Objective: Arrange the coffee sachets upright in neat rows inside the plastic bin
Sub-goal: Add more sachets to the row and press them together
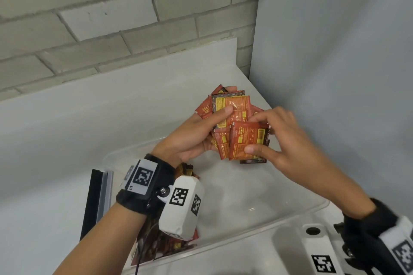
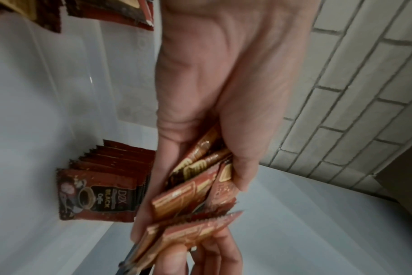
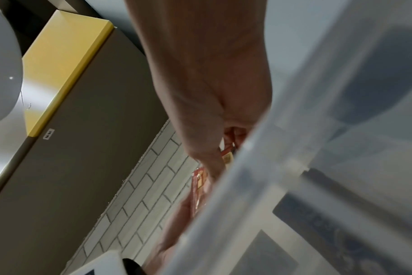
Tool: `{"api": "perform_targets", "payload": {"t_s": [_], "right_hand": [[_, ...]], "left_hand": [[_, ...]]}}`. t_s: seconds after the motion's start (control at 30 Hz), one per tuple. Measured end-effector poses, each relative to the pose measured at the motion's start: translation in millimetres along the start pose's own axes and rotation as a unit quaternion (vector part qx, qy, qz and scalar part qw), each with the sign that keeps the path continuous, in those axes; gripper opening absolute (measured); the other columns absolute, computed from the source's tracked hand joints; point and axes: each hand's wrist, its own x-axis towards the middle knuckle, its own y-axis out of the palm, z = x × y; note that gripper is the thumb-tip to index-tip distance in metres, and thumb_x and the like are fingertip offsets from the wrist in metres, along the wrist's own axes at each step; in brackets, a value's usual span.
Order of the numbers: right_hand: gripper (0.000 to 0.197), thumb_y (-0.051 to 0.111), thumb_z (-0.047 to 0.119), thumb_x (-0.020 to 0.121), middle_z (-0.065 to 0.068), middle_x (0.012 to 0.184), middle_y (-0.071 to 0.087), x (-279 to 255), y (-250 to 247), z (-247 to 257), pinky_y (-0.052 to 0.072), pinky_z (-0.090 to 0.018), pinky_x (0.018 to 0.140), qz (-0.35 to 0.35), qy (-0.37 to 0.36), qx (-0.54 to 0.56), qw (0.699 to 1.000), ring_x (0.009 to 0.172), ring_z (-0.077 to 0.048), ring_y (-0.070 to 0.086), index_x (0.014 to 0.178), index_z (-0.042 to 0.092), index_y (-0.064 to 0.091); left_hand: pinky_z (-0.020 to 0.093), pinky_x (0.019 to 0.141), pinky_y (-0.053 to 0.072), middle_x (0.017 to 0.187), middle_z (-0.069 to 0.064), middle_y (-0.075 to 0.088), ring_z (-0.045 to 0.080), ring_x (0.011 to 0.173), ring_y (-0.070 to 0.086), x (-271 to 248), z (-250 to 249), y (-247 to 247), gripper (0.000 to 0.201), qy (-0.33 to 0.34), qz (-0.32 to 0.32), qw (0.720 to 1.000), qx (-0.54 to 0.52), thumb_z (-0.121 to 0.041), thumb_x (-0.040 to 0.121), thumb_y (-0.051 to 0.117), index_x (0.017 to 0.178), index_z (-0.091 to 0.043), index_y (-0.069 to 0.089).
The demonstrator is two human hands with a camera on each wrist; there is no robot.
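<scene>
My left hand point(image 1: 201, 131) grips a fanned bunch of red coffee sachets point(image 1: 232, 107) above the far end of the clear plastic bin point(image 1: 290, 214); the same bunch of sachets point(image 2: 191, 189) fills its palm in the left wrist view. My right hand point(image 1: 274, 138) pinches one sachet point(image 1: 248, 143) at the front of the bunch, thumb on its lower edge, fingers on its top. A row of sachets point(image 2: 99, 188) stands upright inside the bin. More sachets point(image 1: 169, 245) sit in the bin's near left corner, partly hidden by my left wrist.
The bin sits on a white counter point(image 1: 67, 140) against a brick wall point(image 1: 111, 18). A grey panel point(image 1: 335, 73) rises on the right. A black and clear strip point(image 1: 96, 203) lies left of the bin. The bin rim point(image 3: 294, 167) blocks much of the right wrist view.
</scene>
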Motion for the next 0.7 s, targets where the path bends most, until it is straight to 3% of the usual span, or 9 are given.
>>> {"api": "perform_targets", "payload": {"t_s": [0.13, 0.27, 0.4, 0.5, 0.6, 0.63, 0.7], "right_hand": [[0.041, 0.068, 0.027, 0.085, 0.012, 0.117, 0.038, -1.3, 3.0, 5.3, 0.033, 0.004, 0.073, 0.015, 0.020, 0.030, 0.999, 0.100, 0.012, 0.040, 0.111, 0.032, 0.037], [0.044, 0.070, 0.024, 0.085, 0.009, 0.118, 0.043, -0.6, 5.8, 8.9, 0.035, 0.002, 0.074, 0.015, 0.019, 0.039, 0.999, 0.102, 0.010, 0.043, 0.110, 0.034, 0.036], [0.061, 0.076, 0.016, 0.080, 0.022, 0.111, 0.041, 1.1, 8.1, 9.7, 0.036, 0.002, 0.076, 0.006, 0.030, 0.097, 0.995, 0.101, 0.022, 0.042, 0.111, 0.043, 0.032], [0.065, 0.076, 0.013, 0.080, 0.028, 0.100, 0.041, 0.5, 6.8, 9.2, 0.039, 0.001, 0.067, 0.010, 0.054, 0.105, 0.993, 0.086, 0.025, 0.047, 0.113, 0.043, 0.030], [0.059, 0.073, 0.014, 0.083, 0.021, 0.096, 0.050, -2.5, 3.9, 7.3, 0.039, 0.000, 0.061, 0.028, 0.089, 0.108, 0.990, 0.077, 0.023, 0.054, 0.117, 0.037, 0.030], [0.052, 0.072, 0.016, 0.084, 0.018, 0.096, 0.054, -3.8, 2.8, 6.4, 0.040, 0.000, 0.061, 0.035, 0.095, 0.106, 0.989, 0.078, 0.021, 0.055, 0.116, 0.036, 0.035], [0.033, 0.071, 0.024, 0.083, 0.013, 0.093, 0.062, -4.9, -1.8, 4.8, 0.042, -0.003, 0.064, 0.033, 0.103, 0.121, 0.987, 0.080, 0.013, 0.059, 0.105, 0.035, 0.050]], "left_hand": [[0.047, 0.082, 0.057, 0.119, 0.010, 0.068, 0.027, 0.107, 0.066, 0.2, 1.0, 3.6, 0.038, -0.012, -0.016, 0.999, -0.027, -0.031, 0.088, 0.054, 0.125, -0.025, 0.056], [0.043, 0.084, 0.057, 0.116, 0.012, 0.068, 0.025, 0.105, 0.067, 1.7, 2.1, 4.1, 0.035, -0.022, -0.032, 0.997, -0.060, -0.025, 0.096, 0.049, 0.128, -0.013, 0.055], [0.046, 0.094, 0.052, 0.124, 0.016, 0.064, 0.029, 0.115, 0.061, 3.6, 4.0, 5.6, 0.033, -0.010, -0.032, 0.996, -0.080, -0.023, 0.094, 0.050, 0.125, -0.014, 0.057], [0.041, 0.089, 0.056, 0.116, 0.012, 0.068, 0.027, 0.109, 0.064, 5.0, 4.0, 6.1, 0.029, 0.016, -0.038, 0.994, -0.096, -0.021, 0.094, 0.051, 0.120, -0.017, 0.063], [0.042, 0.085, 0.057, 0.109, 0.007, 0.071, 0.023, 0.102, 0.066, 4.6, 0.3, 1.8, 0.036, 0.066, -0.054, 0.986, -0.145, -0.016, 0.098, 0.047, 0.089, -0.032, 0.078], [0.045, 0.087, 0.055, 0.110, 0.007, 0.071, 0.025, 0.104, 0.066, 4.4, -0.9, 0.8, 0.038, 0.077, -0.060, 0.982, -0.160, -0.014, 0.097, 0.047, 0.086, -0.033, 0.078], [0.048, 0.087, 0.054, 0.114, 0.009, 0.069, 0.026, 0.109, 0.065, 4.6, -1.0, 0.9, 0.028, 0.086, -0.078, 0.979, -0.168, -0.013, 0.096, 0.050, 0.097, -0.028, 0.074]]}}
